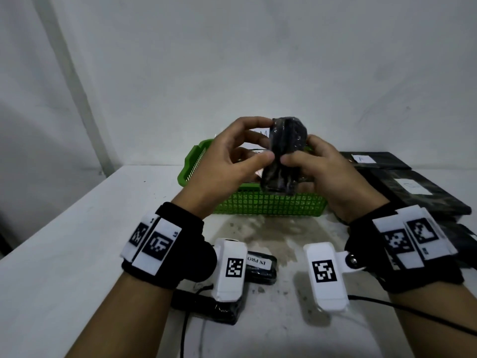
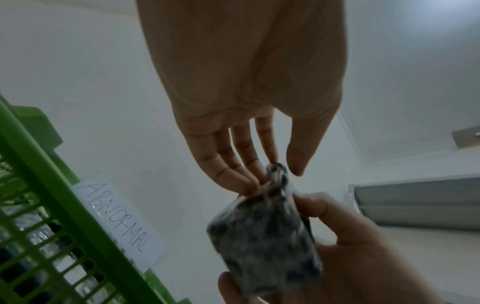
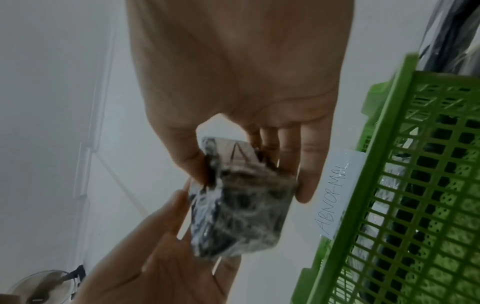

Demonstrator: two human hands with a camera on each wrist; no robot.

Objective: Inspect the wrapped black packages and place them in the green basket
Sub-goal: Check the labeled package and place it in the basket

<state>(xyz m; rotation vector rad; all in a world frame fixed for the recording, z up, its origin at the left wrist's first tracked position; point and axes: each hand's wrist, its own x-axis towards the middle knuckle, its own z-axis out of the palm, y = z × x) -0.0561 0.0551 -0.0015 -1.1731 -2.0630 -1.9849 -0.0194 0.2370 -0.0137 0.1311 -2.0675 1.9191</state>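
Note:
I hold a black package (image 1: 284, 151) wrapped in clear film upright above the green basket (image 1: 271, 205). My left hand (image 1: 265, 140) pinches its left side, forefinger at the top and thumb at the middle. My right hand (image 1: 302, 153) grips its right side, thumb in front and fingers behind. In the left wrist view the left hand (image 2: 272, 176) meets the top of the package (image 2: 265, 236). In the right wrist view the right hand (image 3: 252, 179) closes round the package (image 3: 239, 209). The basket rim (image 3: 389, 144) carries a white label (image 3: 335, 191) reading ABNORMAL.
Two more small wrapped black packages lie on the white table near me, one labelled (image 1: 260, 267) and one (image 1: 206, 308) under my left wrist. Flat black packages (image 1: 418, 192) are stacked at the right. A black cable (image 1: 413, 313) crosses the front right. A wall stands behind the basket.

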